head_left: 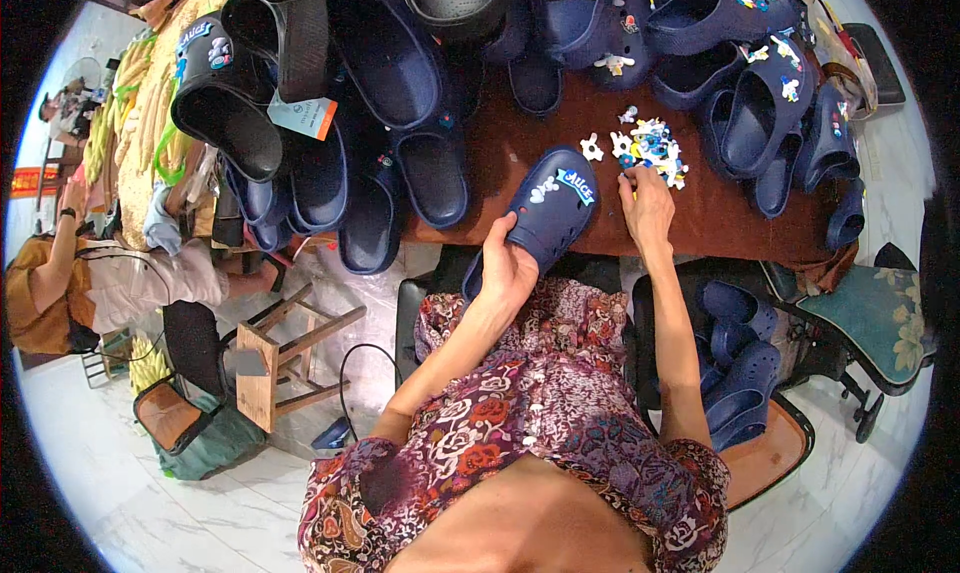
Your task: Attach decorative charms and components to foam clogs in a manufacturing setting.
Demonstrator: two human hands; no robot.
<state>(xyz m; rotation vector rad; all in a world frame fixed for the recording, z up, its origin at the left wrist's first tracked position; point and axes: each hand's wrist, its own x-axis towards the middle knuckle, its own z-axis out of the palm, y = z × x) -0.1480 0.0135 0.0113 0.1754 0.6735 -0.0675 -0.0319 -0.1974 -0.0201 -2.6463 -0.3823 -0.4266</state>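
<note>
My left grip (508, 265) is clamped on a navy clog (558, 215) at the near edge of the desk (710, 221); banner charm (577, 184) and white charm (545, 190) fitted, side holes bare. My right grip (649, 208), closure unclear, meets still-unfitted charms (656, 143).

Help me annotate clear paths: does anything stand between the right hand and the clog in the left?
Nothing visible: between the right hand and the navy clog in the left hand, only brown cloth shows. A white charm lies near the clog's toe.

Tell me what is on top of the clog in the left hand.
The navy clog bears a pale figure charm and a light-blue banner charm. The left hand covers part of it, hiding what's there.
</note>
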